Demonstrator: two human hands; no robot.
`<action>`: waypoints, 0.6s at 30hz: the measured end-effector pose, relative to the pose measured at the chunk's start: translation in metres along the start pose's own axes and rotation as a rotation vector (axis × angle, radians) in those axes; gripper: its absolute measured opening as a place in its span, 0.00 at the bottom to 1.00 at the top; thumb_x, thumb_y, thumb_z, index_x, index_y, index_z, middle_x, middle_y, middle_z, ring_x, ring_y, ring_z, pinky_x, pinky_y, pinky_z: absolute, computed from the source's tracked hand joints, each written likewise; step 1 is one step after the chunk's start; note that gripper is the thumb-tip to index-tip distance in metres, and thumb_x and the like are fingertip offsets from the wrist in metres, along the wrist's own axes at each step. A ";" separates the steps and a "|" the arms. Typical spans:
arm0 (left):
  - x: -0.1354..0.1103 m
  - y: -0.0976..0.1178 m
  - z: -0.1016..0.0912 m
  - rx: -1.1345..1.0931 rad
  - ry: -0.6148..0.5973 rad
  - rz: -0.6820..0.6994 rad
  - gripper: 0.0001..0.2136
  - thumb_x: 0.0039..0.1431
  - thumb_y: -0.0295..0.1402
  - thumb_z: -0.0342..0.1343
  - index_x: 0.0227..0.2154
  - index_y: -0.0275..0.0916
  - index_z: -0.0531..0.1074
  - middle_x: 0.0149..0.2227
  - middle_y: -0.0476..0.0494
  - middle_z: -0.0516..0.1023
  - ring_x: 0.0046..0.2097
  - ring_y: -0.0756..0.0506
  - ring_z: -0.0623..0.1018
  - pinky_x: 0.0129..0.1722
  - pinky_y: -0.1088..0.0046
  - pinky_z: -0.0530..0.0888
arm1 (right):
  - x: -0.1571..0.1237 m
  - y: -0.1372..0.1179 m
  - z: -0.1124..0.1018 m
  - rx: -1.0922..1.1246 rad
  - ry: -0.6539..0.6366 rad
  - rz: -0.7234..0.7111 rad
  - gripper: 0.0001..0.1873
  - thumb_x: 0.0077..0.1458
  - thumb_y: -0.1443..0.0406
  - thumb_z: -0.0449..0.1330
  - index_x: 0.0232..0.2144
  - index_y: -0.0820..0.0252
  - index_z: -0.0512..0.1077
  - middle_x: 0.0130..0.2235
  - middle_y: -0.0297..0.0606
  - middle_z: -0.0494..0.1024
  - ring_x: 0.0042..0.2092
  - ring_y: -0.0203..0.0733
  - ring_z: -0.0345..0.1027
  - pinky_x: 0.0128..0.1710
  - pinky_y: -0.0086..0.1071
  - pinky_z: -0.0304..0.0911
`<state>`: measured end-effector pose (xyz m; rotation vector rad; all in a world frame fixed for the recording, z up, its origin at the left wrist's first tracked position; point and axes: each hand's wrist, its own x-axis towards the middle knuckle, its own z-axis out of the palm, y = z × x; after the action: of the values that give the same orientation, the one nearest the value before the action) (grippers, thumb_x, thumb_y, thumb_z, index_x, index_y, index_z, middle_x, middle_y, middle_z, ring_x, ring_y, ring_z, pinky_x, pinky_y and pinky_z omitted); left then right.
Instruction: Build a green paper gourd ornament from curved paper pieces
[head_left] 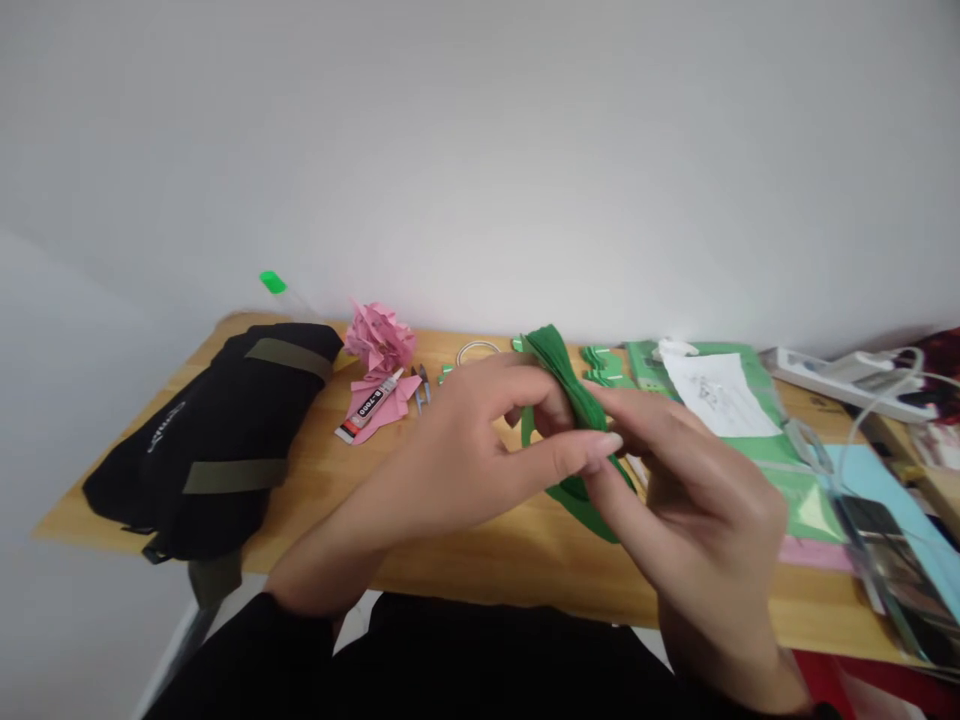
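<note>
Head cam looks down at both my hands pinching the green paper (pixel 564 372) above the middle of the table (pixel 480 560), closer to its front edge than the back. My left hand (pixel 465 460) comes in from the left, with the thumb (pixel 592 447) pressed across the front of it. My right hand (pixel 705 500) grips from the right, fingers closed on the same folded bit. The hands meet right there, so neither is really nearer.

The paper's long axis runs from the back edge toward me, tilted up, top end sticking out above my fingers. A curl of it hangs below, part hidden behind my right hand, so I can't tell how many layers there are.

Over on the left end sits a black bag (pixel 217 430). Glue (pixel 373 402) lies just in front of a pink flower (pixel 379 338) near the back edge. The right end is cluttered and cut off by the frame.
</note>
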<state>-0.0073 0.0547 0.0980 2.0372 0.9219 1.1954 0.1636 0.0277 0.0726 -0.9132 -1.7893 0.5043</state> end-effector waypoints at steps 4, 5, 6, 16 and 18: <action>0.008 -0.013 -0.003 -0.017 -0.037 -0.055 0.11 0.56 0.33 0.63 0.21 0.38 0.72 0.23 0.54 0.75 0.27 0.53 0.72 0.24 0.78 0.66 | 0.010 0.009 -0.001 -0.022 -0.041 -0.007 0.31 0.53 0.75 0.61 0.55 0.41 0.70 0.45 0.32 0.78 0.36 0.37 0.70 0.33 0.33 0.68; 0.009 -0.016 -0.004 -0.021 -0.041 -0.067 0.11 0.56 0.33 0.63 0.21 0.38 0.73 0.23 0.54 0.75 0.27 0.54 0.71 0.24 0.78 0.66 | 0.012 0.012 -0.001 -0.022 -0.052 0.007 0.30 0.54 0.75 0.61 0.55 0.41 0.70 0.44 0.31 0.78 0.36 0.37 0.70 0.33 0.32 0.68; 0.011 -0.018 -0.004 -0.023 -0.046 -0.078 0.11 0.56 0.33 0.63 0.21 0.37 0.73 0.23 0.53 0.75 0.26 0.54 0.71 0.23 0.78 0.66 | 0.013 0.015 -0.002 -0.016 -0.060 0.021 0.30 0.54 0.75 0.61 0.55 0.40 0.70 0.44 0.31 0.79 0.36 0.37 0.70 0.33 0.32 0.68; 0.015 -0.029 0.004 0.000 -0.047 -0.167 0.08 0.58 0.32 0.61 0.24 0.38 0.75 0.27 0.52 0.77 0.29 0.52 0.74 0.27 0.76 0.69 | 0.017 0.034 -0.001 0.098 -0.051 0.048 0.31 0.55 0.76 0.60 0.55 0.40 0.70 0.41 0.27 0.79 0.31 0.30 0.69 0.33 0.28 0.69; 0.016 -0.029 0.006 -0.016 -0.041 -0.183 0.08 0.58 0.32 0.61 0.24 0.38 0.75 0.27 0.51 0.78 0.30 0.51 0.75 0.28 0.75 0.69 | 0.017 0.035 -0.002 0.106 -0.047 0.071 0.30 0.55 0.76 0.60 0.55 0.39 0.70 0.41 0.26 0.78 0.31 0.30 0.68 0.33 0.27 0.68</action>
<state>-0.0042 0.0835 0.0811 1.9117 1.0512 1.0551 0.1742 0.0629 0.0595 -0.9001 -1.7591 0.6650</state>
